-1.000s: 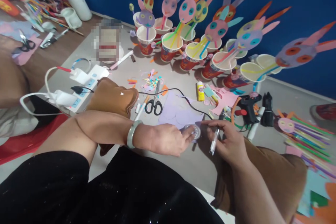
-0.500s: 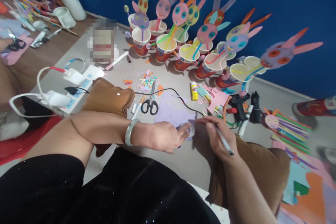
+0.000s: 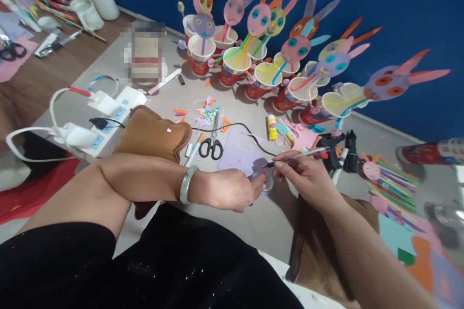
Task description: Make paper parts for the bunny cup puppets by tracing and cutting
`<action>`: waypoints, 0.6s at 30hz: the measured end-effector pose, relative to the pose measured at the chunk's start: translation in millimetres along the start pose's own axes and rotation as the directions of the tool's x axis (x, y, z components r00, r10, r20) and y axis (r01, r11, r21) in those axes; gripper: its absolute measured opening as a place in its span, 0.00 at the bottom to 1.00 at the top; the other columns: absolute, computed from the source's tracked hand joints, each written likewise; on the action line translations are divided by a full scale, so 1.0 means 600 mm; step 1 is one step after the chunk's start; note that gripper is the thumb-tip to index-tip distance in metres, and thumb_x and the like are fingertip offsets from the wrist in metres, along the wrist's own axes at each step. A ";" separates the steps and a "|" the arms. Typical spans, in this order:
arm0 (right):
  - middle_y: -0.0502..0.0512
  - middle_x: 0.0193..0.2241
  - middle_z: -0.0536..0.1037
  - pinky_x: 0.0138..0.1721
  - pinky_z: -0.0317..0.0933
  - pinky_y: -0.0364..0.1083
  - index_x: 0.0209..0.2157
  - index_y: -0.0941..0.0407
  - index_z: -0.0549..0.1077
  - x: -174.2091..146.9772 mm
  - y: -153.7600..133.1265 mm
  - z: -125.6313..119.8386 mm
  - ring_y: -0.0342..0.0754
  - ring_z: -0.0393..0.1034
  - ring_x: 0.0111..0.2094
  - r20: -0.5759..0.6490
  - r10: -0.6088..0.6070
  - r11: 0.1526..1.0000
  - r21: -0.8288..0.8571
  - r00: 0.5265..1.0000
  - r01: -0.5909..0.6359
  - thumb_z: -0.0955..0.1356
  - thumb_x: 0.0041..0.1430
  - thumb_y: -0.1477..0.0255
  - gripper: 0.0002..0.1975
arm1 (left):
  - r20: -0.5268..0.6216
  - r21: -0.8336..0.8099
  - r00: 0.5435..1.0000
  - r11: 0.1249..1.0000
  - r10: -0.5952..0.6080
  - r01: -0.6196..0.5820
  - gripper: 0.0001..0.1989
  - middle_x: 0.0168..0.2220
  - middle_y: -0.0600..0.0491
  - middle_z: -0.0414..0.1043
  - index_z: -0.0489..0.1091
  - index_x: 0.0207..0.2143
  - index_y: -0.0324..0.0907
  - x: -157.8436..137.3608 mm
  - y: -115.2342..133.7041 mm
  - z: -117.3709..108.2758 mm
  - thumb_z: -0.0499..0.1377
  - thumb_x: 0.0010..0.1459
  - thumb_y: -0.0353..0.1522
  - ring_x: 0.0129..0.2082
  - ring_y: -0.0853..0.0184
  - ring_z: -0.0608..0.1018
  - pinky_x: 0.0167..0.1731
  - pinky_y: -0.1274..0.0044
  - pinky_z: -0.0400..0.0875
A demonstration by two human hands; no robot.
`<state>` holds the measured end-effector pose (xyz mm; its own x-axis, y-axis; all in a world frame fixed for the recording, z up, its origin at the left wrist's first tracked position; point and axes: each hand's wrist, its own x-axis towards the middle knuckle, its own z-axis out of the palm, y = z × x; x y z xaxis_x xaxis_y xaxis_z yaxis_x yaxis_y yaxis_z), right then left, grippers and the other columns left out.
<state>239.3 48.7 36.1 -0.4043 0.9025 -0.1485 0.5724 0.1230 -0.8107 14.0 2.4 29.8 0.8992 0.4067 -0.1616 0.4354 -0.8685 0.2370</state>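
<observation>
My left hand (image 3: 232,189), with a pale bangle at its wrist, presses its closed fingers on a small round clear disc (image 3: 268,182). The disc lies on a sheet of purple paper (image 3: 235,152) that bears drawn curved outlines. My right hand (image 3: 304,169) grips a slim pen (image 3: 302,154) between thumb and fingers. Its dark tip points left, just above the disc's upper edge; whether it touches the paper I cannot tell. Black-handled scissors (image 3: 210,148) rest to the left of the paper.
Paper cups (image 3: 235,65) with paper rabbit heads line the blue wall. A yellow glue stick (image 3: 271,128), a black glue gun (image 3: 330,147) and paper scraps (image 3: 208,113) lie nearby. A black cable (image 3: 250,133) crosses the paper. Brown cushions (image 3: 148,133) and a power strip (image 3: 116,118) flank the hands.
My right hand has swung the pen round, from slanting back toward me to its tip pointing left at the disc. My left hand stays on the disc. The view has shifted slightly.
</observation>
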 end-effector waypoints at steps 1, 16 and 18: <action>0.51 0.25 0.78 0.25 0.66 0.46 0.34 0.53 0.74 0.010 -0.001 -0.001 0.46 0.71 0.22 0.039 -0.013 1.000 -0.023 0.999 0.014 0.69 0.64 0.56 0.15 | -0.007 -0.004 1.000 1.000 0.005 -0.005 0.35 0.69 0.26 0.53 0.61 0.65 0.30 -0.001 -0.001 -0.003 0.62 0.64 0.43 0.39 0.61 0.81 0.28 0.73 0.73; 0.50 0.24 0.76 0.28 0.64 0.44 0.34 0.53 0.72 0.055 0.005 0.019 0.46 0.70 0.25 0.220 -0.149 0.972 -0.145 0.964 0.183 0.65 0.66 0.59 0.13 | -0.078 0.012 0.997 1.000 0.003 -0.002 0.39 0.64 0.30 0.63 0.60 0.65 0.29 -0.004 -0.003 0.009 0.66 0.60 0.43 0.40 0.61 0.79 0.31 0.73 0.72; 0.50 0.24 0.77 0.28 0.64 0.44 0.34 0.53 0.72 0.054 0.006 0.020 0.46 0.70 0.25 0.213 -0.156 0.971 -0.146 0.964 0.189 0.65 0.66 0.59 0.12 | -0.078 -0.001 0.997 1.000 0.006 -0.007 0.38 0.63 0.31 0.63 0.60 0.66 0.30 -0.004 -0.004 0.010 0.66 0.60 0.42 0.40 0.61 0.79 0.31 0.73 0.72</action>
<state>219.8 73.5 21.5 -0.6314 0.7631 -0.1378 0.5835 0.3506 -0.7325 10.4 1.7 23.7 0.9026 0.4220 -0.0848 0.4296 -0.8708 0.2392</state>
